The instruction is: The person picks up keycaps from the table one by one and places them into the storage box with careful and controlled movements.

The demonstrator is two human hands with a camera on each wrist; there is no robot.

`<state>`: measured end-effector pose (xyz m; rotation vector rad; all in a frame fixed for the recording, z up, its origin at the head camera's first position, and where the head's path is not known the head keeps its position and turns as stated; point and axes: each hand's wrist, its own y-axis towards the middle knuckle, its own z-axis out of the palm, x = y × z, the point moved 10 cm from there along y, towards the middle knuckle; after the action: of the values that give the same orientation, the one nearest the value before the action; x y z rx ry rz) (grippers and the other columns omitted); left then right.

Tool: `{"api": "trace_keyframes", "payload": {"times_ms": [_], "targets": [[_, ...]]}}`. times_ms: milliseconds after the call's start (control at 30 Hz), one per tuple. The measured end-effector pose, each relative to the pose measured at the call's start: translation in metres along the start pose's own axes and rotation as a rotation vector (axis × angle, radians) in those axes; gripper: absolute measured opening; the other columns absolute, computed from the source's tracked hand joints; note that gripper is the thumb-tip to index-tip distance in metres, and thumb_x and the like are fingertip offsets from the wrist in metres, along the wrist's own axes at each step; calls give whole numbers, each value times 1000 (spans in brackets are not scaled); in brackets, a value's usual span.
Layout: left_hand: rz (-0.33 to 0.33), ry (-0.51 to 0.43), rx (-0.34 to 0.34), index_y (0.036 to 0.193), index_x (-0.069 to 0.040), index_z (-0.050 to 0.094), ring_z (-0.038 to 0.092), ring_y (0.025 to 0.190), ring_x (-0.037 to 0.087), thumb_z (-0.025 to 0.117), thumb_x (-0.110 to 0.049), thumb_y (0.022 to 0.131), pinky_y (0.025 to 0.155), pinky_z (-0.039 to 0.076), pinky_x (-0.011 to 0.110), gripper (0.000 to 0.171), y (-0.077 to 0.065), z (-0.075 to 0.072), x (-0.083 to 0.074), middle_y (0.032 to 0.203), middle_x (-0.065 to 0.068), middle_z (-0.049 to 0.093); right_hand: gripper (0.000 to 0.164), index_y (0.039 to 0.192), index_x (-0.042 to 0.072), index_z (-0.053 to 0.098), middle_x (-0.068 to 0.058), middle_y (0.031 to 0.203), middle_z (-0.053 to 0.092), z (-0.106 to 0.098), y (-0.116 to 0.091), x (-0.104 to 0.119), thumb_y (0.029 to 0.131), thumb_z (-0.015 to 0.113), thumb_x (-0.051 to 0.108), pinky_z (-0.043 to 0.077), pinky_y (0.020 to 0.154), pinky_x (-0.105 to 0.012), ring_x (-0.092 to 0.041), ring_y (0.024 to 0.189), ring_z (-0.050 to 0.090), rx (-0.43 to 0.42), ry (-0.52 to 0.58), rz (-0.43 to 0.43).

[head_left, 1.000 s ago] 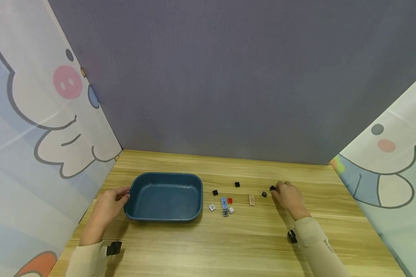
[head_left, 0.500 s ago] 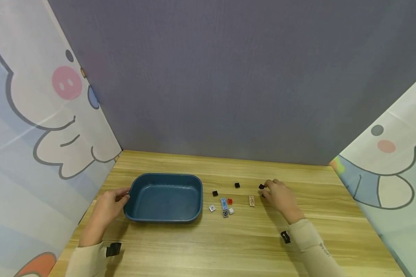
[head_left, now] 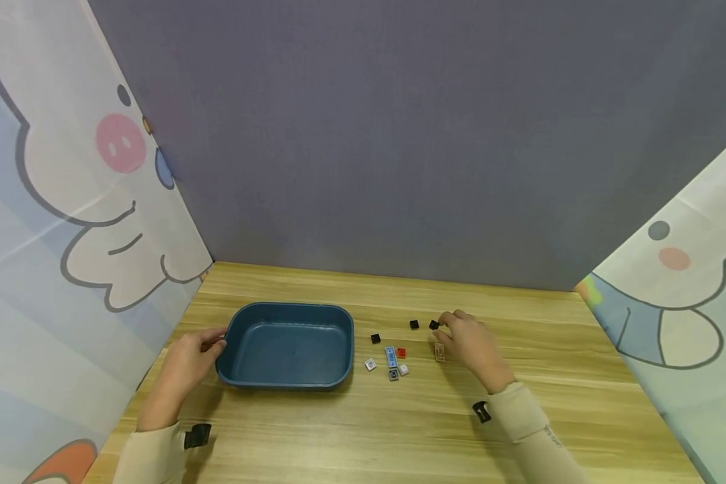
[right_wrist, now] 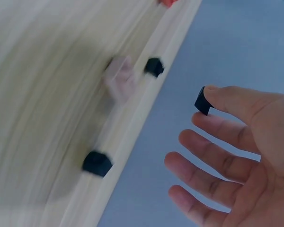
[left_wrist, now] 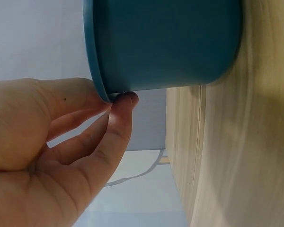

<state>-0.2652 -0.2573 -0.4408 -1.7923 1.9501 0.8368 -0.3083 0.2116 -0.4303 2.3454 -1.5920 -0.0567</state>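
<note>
My right hand (head_left: 472,346) pinches a small black keycap (right_wrist: 203,100) between thumb and index finger, the other fingers spread apart. It is raised above the wooden table, as the right wrist view shows. Under it lie a pinkish-beige long keycap (right_wrist: 121,80) and a black keycap (right_wrist: 97,163). At the left, my left hand (head_left: 187,366) pinches the rim of a dark blue plastic basin (head_left: 284,386), thumb on one side and fingers on the other. The basin stands on the table with nothing inside.
Between basin and right hand lie several keycaps: a blue long one (head_left: 390,357), a red one (head_left: 402,353), a white one (head_left: 370,364), a grey one (head_left: 394,375) and black ones (head_left: 376,339). A grey panel (head_left: 363,148) closes off the table's back; printed cloths hang at both sides.
My right hand has travelled left with the black keycap, passing over the dark keycap and reaching above the beige one. The left hand and basin have stayed put.
</note>
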Motion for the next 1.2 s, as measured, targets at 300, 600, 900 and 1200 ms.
{"api": "trace_keyframes", "payload": {"times_ms": [300, 600, 900, 1200], "targets": [[-2, -1, -4, 122, 10, 67, 68, 95, 44, 64, -2, 95, 73, 55, 51, 30, -1, 0, 2, 107, 27, 70, 23, 105, 6, 72, -8, 93, 67, 0, 15, 37, 91, 77, 24, 53, 63, -40, -22, 73, 62, 19, 15, -45], [-4, -3, 1, 123, 10, 66, 68, 95, 43, 64, -2, 95, 73, 54, 51, 30, 0, 1, 4, 107, 26, 70, 21, 103, 11, 72, -3, 90, 66, 1, 28, 72, 91, 77, 27, 51, 63, -37, -18, 74, 61, 19, 27, -92], [3, -6, -2, 122, 10, 67, 68, 94, 43, 64, -1, 94, 73, 54, 51, 30, 1, 2, 3, 105, 26, 71, 22, 108, 15, 72, -2, 96, 66, 2, 41, 118, 94, 73, 32, 53, 69, -41, -22, 82, 64, 52, 43, -177], [3, -4, -13, 122, 10, 67, 68, 94, 43, 65, 0, 94, 73, 55, 51, 30, 0, 1, 3, 103, 25, 71, 24, 111, 14, 73, -2, 100, 67, 11, 48, 160, 95, 72, 32, 54, 74, -42, -20, 85, 65, 58, 60, -261]]}}
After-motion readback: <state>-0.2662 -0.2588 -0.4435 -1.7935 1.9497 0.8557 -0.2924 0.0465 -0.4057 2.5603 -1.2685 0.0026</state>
